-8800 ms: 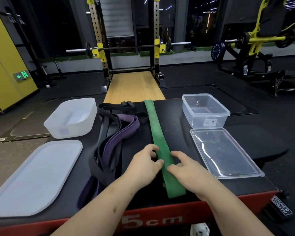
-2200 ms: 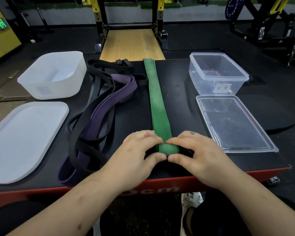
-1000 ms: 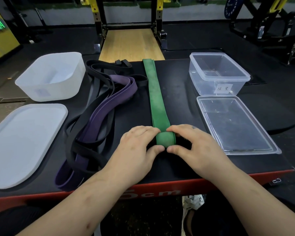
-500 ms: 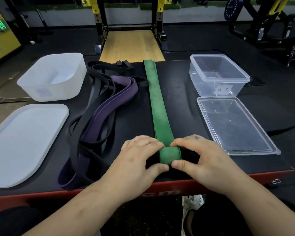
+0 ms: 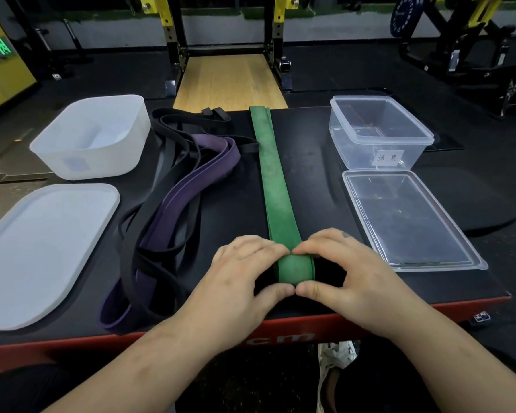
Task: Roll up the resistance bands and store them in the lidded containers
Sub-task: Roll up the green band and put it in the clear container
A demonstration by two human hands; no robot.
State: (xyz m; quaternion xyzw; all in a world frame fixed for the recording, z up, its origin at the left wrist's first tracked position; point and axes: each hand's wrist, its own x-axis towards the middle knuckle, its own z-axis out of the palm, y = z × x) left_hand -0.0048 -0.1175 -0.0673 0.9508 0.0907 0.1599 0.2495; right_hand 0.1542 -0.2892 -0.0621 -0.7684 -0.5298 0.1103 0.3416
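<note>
Green band roll just started, both hands on it.
Near end of the green band point(image 5: 273, 180) lay flat 8.8 s ago; now it is a small roll point(image 5: 294, 268) by the platform's near edge. Left hand point(image 5: 242, 281) and right hand point(image 5: 349, 272) each pinch the roll, fingers over the top, thumbs meeting below. Most of the band is still flat, so the task looks early. Clear container point(image 5: 355, 156) is empty, clear lid point(image 5: 411, 222) off. Its label point(image 5: 387, 158) has two handwritten characters, possibly 绿 紫. Red platform edge point(image 5: 191, 342) reads "cm".

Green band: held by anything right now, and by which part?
Both hands grip the green band at its rolled near end: left hand on the roll's left side, right hand on its right.
</note>
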